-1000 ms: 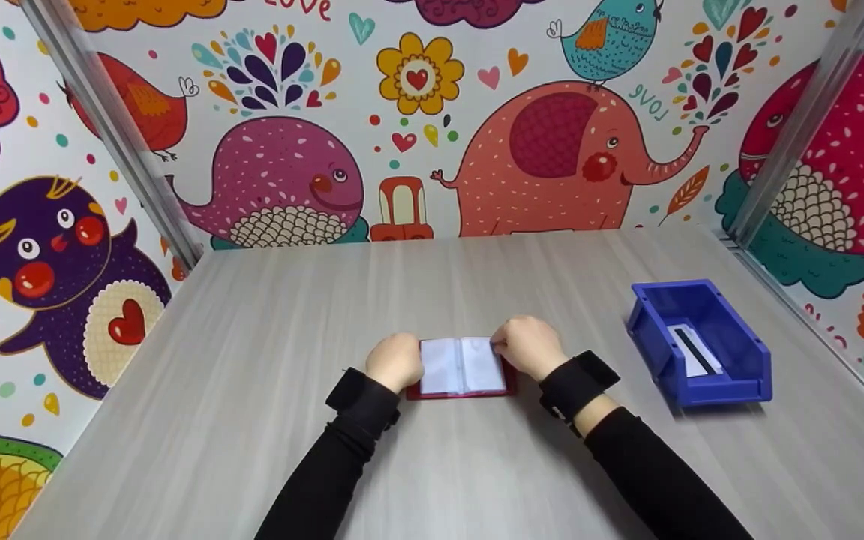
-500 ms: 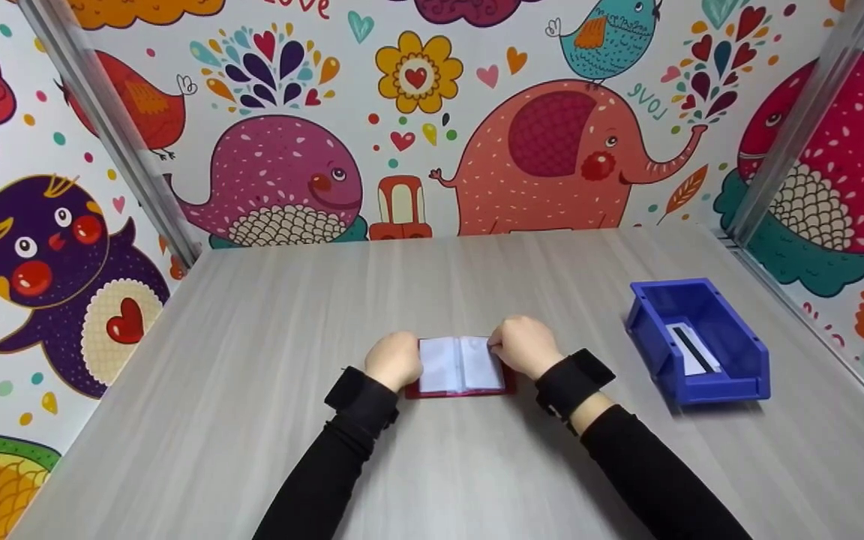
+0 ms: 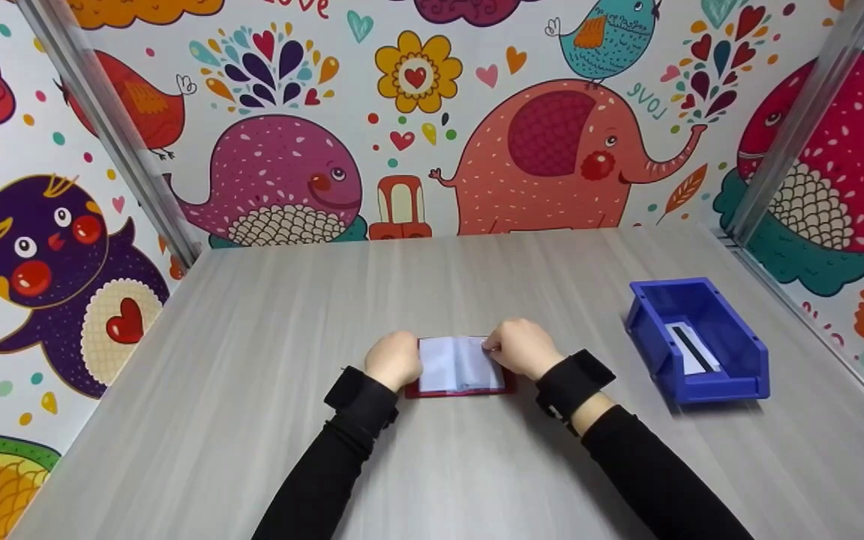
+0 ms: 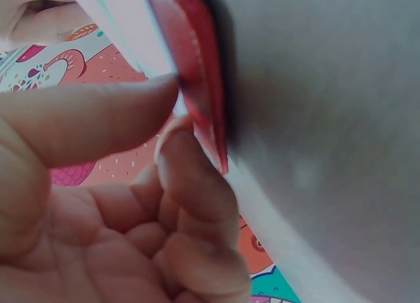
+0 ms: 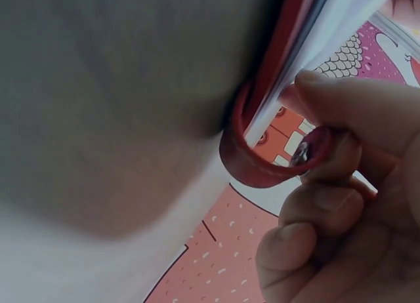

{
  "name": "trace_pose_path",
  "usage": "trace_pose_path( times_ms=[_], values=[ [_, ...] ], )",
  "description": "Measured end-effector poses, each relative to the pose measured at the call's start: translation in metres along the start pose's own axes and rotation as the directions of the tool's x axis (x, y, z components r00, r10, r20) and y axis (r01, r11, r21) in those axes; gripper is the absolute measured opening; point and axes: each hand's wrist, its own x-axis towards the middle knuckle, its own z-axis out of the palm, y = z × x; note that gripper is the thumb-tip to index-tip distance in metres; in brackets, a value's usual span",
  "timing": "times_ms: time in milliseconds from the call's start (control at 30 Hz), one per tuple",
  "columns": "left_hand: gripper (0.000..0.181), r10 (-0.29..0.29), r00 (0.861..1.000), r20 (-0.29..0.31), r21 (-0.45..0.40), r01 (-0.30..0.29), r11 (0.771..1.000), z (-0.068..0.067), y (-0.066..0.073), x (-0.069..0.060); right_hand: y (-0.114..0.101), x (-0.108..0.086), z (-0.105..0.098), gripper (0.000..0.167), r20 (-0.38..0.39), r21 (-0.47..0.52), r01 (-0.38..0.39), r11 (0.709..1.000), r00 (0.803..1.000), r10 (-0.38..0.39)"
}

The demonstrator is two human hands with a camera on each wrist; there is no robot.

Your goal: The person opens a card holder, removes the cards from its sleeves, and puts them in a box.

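Note:
A small red card holder (image 3: 438, 366) lies spread open on the table, its clear plastic sleeves facing up. My left hand (image 3: 393, 360) holds its left side; in the left wrist view thumb and index finger pinch the red cover (image 4: 200, 67) near a corner. At the right side, my right hand (image 3: 523, 347) has thumb and fingertips on the upper edge of the right-hand sleeves. The right wrist view shows the thumb against the sleeves (image 5: 328, 44), while a curved red strap (image 5: 252, 168) with a metal snap touches the curled index finger.
To the right stands a blue plastic bin (image 3: 724, 394) holding white cards with a black stripe (image 3: 691, 349). The wood-grain table (image 3: 289, 300) ends at printed cartoon walls (image 3: 417, 142) with metal corner posts (image 3: 113, 135).
My right fingertips have shifted slightly left over the right-hand sleeves, and the sleeves near the fold now bend and lift a little. The left hand keeps its place.

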Motion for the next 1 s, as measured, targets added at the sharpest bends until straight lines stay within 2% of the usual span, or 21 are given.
trace_pose_path(
  times_ms=[133,267,433,700,1000],
  values=[
    [0.007,0.0,1.0,-0.004,-0.002,0.0,1.0,0.0,-0.001,0.0,-0.004,0.002,-0.001,0.024,0.053,0.019,-0.02,1.0,0.998,0.019],
    [0.007,0.007,1.0,-0.008,-0.004,-0.007,1.0,-0.001,-0.001,-0.001,-0.008,0.003,0.001,0.021,0.062,0.016,0.0,1.0,0.998,-0.001],
    [0.008,0.009,1.0,-0.012,-0.003,-0.009,1.0,-0.001,-0.001,-0.001,-0.012,0.002,0.003,0.015,0.013,-0.029,0.044,0.999,0.999,-0.043],
    [0.008,0.002,1.0,-0.006,-0.004,-0.002,1.0,0.0,0.0,0.0,-0.018,0.001,0.008,0.015,-0.056,-0.088,0.061,0.994,0.996,-0.066],
    [0.007,0.053,0.998,-0.038,0.008,-0.052,0.999,0.0,-0.001,-0.002,-0.023,0.001,0.011,0.02,-0.129,-0.109,0.105,0.988,0.984,-0.119]
  ],
)
